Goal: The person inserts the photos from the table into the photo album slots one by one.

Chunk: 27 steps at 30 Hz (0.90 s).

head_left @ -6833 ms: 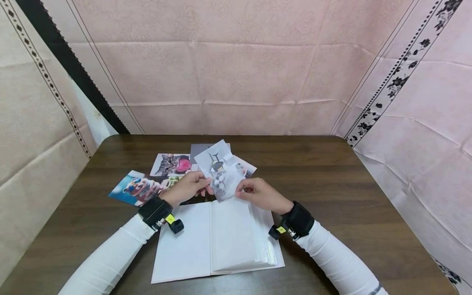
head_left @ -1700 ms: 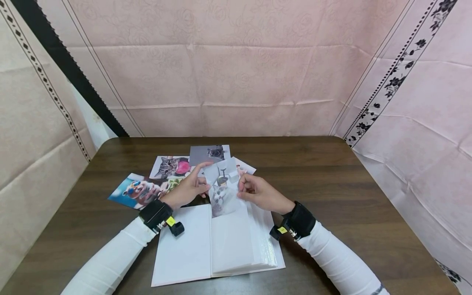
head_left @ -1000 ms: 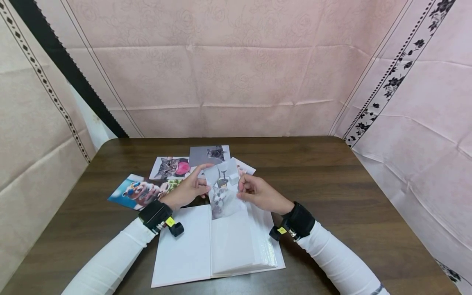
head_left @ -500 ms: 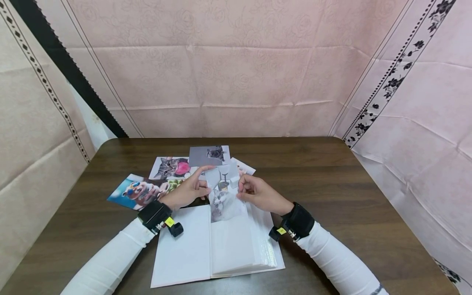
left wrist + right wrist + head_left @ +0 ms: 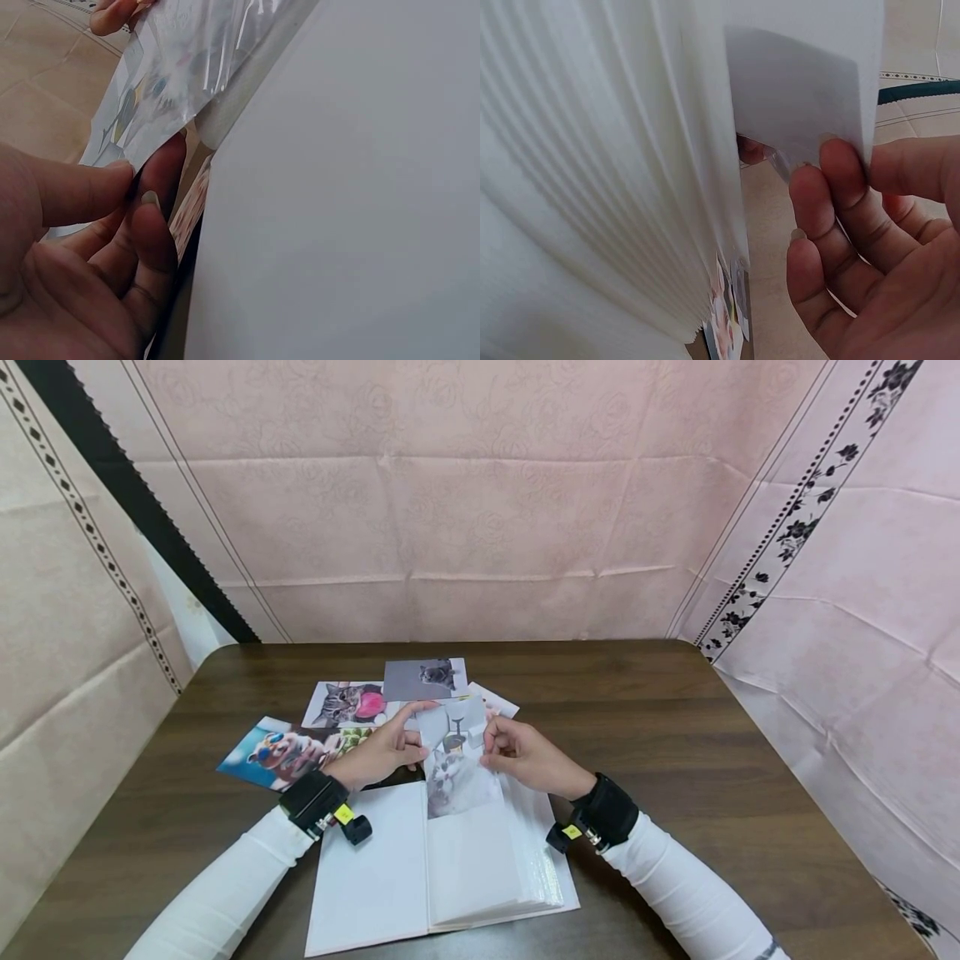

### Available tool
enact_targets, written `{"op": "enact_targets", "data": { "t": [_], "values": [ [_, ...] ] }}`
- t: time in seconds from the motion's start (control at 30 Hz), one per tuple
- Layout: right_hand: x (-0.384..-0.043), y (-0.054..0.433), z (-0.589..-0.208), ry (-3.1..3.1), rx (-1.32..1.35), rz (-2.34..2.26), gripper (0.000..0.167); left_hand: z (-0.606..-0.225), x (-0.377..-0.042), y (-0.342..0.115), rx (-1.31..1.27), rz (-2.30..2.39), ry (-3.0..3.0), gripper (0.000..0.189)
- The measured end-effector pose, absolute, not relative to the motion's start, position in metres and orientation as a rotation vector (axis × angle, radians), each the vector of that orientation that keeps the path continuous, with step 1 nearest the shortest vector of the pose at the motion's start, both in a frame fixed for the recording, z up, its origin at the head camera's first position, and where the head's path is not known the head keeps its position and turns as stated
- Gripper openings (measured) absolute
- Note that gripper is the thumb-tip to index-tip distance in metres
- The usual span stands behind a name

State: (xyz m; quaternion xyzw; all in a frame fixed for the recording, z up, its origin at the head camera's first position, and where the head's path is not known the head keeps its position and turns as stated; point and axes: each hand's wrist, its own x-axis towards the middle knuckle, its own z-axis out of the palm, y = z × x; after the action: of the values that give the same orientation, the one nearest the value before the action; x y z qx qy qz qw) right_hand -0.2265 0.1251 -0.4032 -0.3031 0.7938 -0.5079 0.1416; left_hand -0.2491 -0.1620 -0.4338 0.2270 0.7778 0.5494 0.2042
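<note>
A photo album [image 5: 367, 877] lies open on the table, its white inner cover at left and clear-sleeved pages at right. A photo [image 5: 455, 739] of a pale animal and a glass stands tilted at the far end of the top page, its lower part behind the glossy sleeve [image 5: 232, 45]. My left hand [image 5: 386, 750] pinches the photo's left edge between thumb and fingers, index finger stretched along its upper side. My right hand [image 5: 528, 756] pinches the edge of the raised album page [image 5: 802, 82] between thumb and fingers, beside the photo's right side.
Behind the album lie several loose photos: an animal in blue glasses [image 5: 281, 752], a cat with a pink ball [image 5: 347, 703], and a grey one with a kitten [image 5: 425, 678]. Another photo [image 5: 491, 700] pokes out near my right hand. The wooden table [image 5: 675, 793] meets a pale cloth backdrop [image 5: 480, 527].
The photo has come down toward the album, its lower edge deeper over the page. My left hand has shifted slightly with it, index finger now extended. My right hand stays nearly in place.
</note>
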Motion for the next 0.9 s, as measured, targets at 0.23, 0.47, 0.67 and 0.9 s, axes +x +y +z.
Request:
{"op": "enact_targets", "data": {
  "t": [0.23,0.47,0.67,0.9],
  "values": [
    [-0.226,0.1248,-0.4021,2.286,-0.85,-1.465,0.02,-0.4339,-0.2496,-0.1623,0.631,1.513,2.179,0.069],
    [-0.2254,0.1256,-0.4009,2.318,-0.794,-1.445,0.069,-0.4346,-0.2493,-0.1638,0.618,1.484,2.204,0.067],
    [-0.2257,0.1256,-0.3997,2.341,-0.732,-1.432,0.08,-0.4356,-0.2501,-0.1642,0.58,1.466,2.232,0.065],
    [-0.2242,0.1257,-0.3982,2.35,-0.711,-1.425,0.08,-0.4369,-0.2518,-0.1654,0.598,1.484,2.208,0.063]
  ]
}}
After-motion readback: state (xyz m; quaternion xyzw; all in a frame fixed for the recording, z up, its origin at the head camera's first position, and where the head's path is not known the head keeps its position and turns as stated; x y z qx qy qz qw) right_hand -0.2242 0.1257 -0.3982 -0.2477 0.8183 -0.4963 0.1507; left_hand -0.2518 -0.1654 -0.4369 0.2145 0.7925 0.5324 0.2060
